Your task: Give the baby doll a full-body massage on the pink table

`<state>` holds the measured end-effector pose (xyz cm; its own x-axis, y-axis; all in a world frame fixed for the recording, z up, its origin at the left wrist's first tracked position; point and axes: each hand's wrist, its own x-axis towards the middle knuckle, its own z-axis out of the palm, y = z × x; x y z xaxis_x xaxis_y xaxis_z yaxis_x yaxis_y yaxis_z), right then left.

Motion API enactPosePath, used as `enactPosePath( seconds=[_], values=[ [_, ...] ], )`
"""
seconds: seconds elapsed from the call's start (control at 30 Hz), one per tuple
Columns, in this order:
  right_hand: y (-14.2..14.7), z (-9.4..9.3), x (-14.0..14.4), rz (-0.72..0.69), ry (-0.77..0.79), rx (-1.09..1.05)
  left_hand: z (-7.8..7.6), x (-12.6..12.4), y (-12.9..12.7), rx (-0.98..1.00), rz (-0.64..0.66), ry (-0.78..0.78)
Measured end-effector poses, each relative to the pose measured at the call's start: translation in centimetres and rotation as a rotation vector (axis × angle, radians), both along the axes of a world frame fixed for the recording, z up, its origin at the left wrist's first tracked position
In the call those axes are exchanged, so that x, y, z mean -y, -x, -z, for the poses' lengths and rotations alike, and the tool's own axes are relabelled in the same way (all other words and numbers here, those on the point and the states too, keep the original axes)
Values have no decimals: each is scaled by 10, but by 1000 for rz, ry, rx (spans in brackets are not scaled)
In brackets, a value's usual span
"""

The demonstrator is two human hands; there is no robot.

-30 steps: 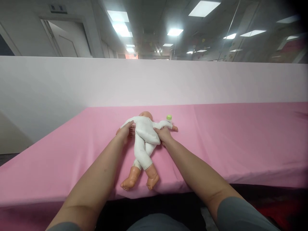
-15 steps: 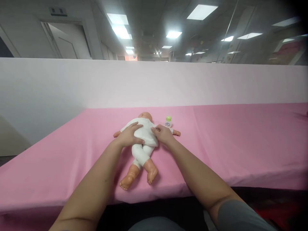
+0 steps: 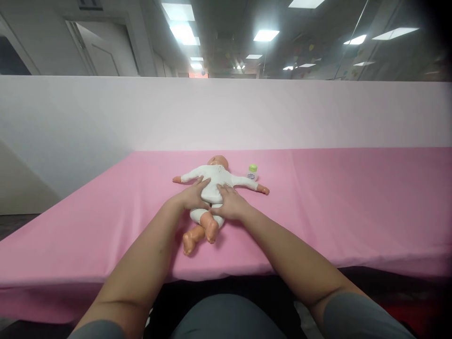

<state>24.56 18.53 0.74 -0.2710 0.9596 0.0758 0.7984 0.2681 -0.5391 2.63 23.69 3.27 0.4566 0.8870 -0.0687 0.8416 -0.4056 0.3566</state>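
At the centre of the frame, toward the far edge of a pink cloth [image 3: 335,202], a baby doll [image 3: 213,189] in a white suit lies at full length, its head [image 3: 221,162] toward the pale partition [image 3: 247,113]. As far as the view shows, the doll is already laid flat with both arms spread out sideways; its legs are not straightened, one foot crossing over the other. Just above its arm at right of centre, a small bottle [image 3: 252,175] stands upright with its green cap on, touched by neither hand. How much handling is left does not show.

Both forearms slant inward from the lower corners. The left hand [image 3: 192,195] and right hand [image 3: 231,203] lie palm down on either side of the doll's lower trunk, fingers spread wide and pointing up the frame, thumbs turned inward near the hips. Whether they press or merely rest, I cannot tell.
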Motion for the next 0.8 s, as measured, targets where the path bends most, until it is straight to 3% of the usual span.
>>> enactPosePath(
  seconds=[0.2,0.33,0.47,0.6,0.7,0.8],
  values=[
    [-44,-16,-11,-188,125,-69,-2,2,3,-2,51,54],
    [-64,-19,-18,-216,131,-36,-2,2,3,-11,80,39],
    [-62,-18,-17,-200,72,-92,-9,8,-1,-37,52,-12],
    [-53,-19,-12,-72,-128,-201,-24,26,-14,65,-13,-277],
    [-44,-20,-9,-66,-278,-236,-30,38,-30,211,-12,-446],
    [-35,-18,-8,-122,-256,-146,-23,39,-46,139,10,-415]
  ],
)
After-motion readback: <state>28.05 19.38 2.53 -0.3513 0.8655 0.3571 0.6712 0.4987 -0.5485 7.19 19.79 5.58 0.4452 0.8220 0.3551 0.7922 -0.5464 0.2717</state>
